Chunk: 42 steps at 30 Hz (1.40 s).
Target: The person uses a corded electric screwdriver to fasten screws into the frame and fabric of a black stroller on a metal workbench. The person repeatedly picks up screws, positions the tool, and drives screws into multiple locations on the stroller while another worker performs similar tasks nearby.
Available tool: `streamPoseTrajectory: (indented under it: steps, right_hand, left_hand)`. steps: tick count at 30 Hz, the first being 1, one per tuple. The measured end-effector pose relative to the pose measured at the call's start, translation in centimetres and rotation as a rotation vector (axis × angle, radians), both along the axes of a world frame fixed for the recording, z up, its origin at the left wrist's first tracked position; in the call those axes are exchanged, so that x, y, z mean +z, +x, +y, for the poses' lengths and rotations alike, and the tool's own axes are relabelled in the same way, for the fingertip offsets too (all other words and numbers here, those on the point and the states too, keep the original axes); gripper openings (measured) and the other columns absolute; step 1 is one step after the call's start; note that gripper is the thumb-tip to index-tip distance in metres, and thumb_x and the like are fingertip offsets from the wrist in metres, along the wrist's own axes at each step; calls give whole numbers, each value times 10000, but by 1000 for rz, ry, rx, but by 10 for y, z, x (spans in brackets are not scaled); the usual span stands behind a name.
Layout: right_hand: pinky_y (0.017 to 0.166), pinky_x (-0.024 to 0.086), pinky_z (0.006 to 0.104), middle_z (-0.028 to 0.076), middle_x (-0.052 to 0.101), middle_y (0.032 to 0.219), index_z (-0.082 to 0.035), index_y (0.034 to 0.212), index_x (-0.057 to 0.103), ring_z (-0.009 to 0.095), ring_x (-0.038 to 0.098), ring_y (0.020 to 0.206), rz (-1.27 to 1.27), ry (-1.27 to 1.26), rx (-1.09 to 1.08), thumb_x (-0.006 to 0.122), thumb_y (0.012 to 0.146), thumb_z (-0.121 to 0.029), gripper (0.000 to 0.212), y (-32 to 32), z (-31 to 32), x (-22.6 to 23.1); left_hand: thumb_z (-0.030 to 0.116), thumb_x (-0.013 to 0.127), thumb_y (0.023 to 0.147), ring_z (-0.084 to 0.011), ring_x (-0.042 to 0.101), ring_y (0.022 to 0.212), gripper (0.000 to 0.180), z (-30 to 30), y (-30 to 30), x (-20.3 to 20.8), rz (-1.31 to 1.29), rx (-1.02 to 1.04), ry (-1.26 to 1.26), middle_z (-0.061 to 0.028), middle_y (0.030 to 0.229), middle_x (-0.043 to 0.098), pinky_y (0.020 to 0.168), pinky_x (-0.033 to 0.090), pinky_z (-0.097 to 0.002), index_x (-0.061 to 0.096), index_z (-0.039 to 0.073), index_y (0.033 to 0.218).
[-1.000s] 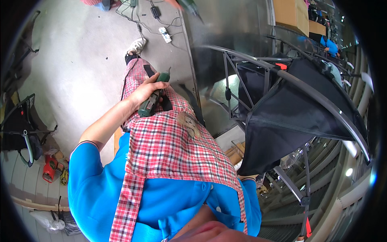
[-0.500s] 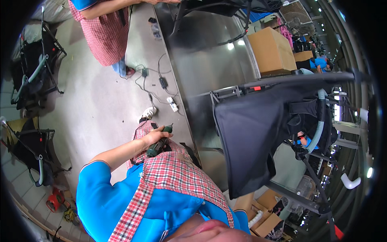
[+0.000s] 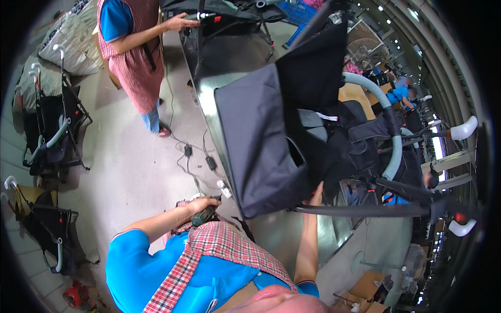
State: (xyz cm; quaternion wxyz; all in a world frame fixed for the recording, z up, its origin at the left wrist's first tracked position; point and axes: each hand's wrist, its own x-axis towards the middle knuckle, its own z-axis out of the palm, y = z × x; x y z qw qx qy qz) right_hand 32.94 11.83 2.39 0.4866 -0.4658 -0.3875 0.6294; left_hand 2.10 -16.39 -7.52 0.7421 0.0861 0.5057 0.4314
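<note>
A dark green electric screwdriver [image 3: 204,216] is gripped in my left hand [image 3: 206,203], close to my checked apron at the front edge of the metal table. To its right, a stroller with a dark grey fabric canopy [image 3: 255,135] lies on the table, its light grey-green bumper bar [image 3: 392,128] at the far side. My right hand [image 3: 316,193] reaches up behind the stroller's near tube [image 3: 360,210] and holds the frame by the canopy's lower corner. The fabric and frame partly hide its fingers. White handles [image 3: 463,128] stick out at the stroller's right end.
Across the metal table [image 3: 201,96], a co-worker in a checked apron [image 3: 136,86] handles another stroller [image 3: 229,21]. Cables with small black boxes [image 3: 210,163] lie on the floor. Folded strollers [image 3: 49,120] stand at the left; open cartons [image 3: 368,287] sit at the lower right.
The stroller has turned and shifted left in view, and my right hand now shows on its frame. The screwdriver stays in my left hand. The co-worker's arm has moved at the other stroller.
</note>
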Motion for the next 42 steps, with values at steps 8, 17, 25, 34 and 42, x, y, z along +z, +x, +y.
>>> streamPoseTrajectory:
  steps: [8, 17, 25, 34, 42]
  right_hand:
    - [799, 513, 355, -26, 562, 868, -147, 873, 571, 105, 558, 837, -164, 110, 165, 557, 954, -639, 499, -168, 58, 33]
    - [1023, 477, 368, 137, 624, 1298, -12, 1286, 563, 247, 588, 1228, -516, 444, 535, 662, 959, -458, 562, -147, 81, -19]
    - [567, 367, 308, -22, 501, 617, -95, 698, 591, 106, 434, 608, -765, 269, -181, 626, 983, -430, 442, 118, 131, -123]
    - [1050, 427, 458, 269, 623, 1257, 8, 1285, 584, 442, 550, 1228, -1042, 381, -625, 573, 895, -680, 791, 313, 302, -45]
    - [622, 476, 341, 129, 665, 698, 31, 883, 700, 191, 625, 638, -768, 507, -661, 673, 944, -459, 495, 243, 235, -40]
  left_hand:
    - [305, 665, 918, -202, 619, 585, 431, 26, -21, 22, 64, -29, 36, -91, 850, 599, 497, 521, -321, 535, 25, 1219]
    - [307, 712, 890, -171, 617, 874, 903, 66, -35, 54, 106, -377, 200, -106, 1205, 576, 752, 522, -293, 210, 13, 1579]
    - [253, 725, 886, -230, 530, 1251, 917, 118, 33, 19, 84, -543, -9, -159, 1428, 516, 1041, 417, -314, 190, 7, 1589]
    - [111, 686, 938, -204, 655, 890, 822, 142, 118, 82, 131, -226, -278, -114, 986, 671, 812, 532, -312, 193, 51, 1592]
    - [163, 697, 922, -262, 532, 1248, 795, 142, 119, 53, 122, -297, -265, -138, 1426, 511, 1041, 443, -360, 259, 46, 1574]
